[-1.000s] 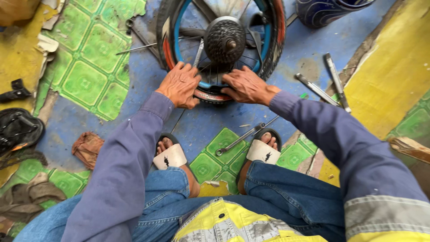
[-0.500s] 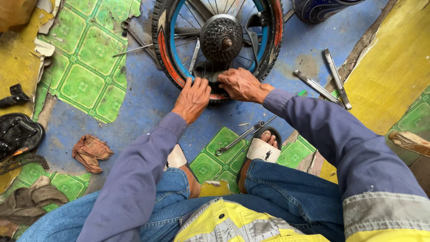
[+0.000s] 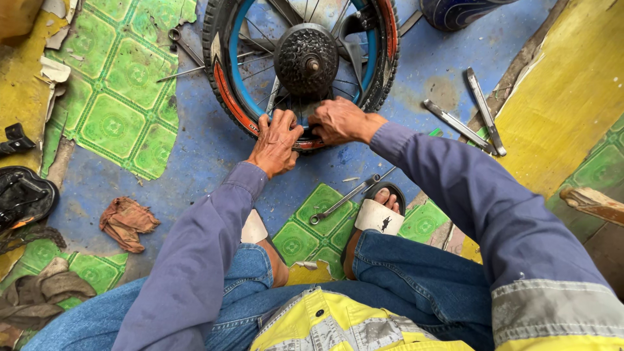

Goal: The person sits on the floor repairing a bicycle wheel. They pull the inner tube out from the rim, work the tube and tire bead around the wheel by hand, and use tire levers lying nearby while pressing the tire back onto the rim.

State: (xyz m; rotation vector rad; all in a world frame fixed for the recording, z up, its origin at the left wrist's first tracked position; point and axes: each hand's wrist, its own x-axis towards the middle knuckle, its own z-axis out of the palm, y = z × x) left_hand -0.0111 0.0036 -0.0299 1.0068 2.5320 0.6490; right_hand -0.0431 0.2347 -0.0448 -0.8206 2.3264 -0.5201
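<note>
Both hands meet at the wheel's (image 3: 221,71) near rim: left hand (image 3: 276,143) and right hand (image 3: 338,120) fingers clamped on the tyre (image 3: 389,58), hub (image 3: 305,60) lying just beyond.

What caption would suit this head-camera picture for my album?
Both hands, left hand and right hand, grip the near rim of a bicycle wheel lying on the floor, a spanner between the feet.

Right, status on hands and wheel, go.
Left hand and right hand both gripping near rim of black-tyred, blue-rimmed bicycle wheel lying flat. Silver spanner lies on floor between feet, apart from hands.
</note>
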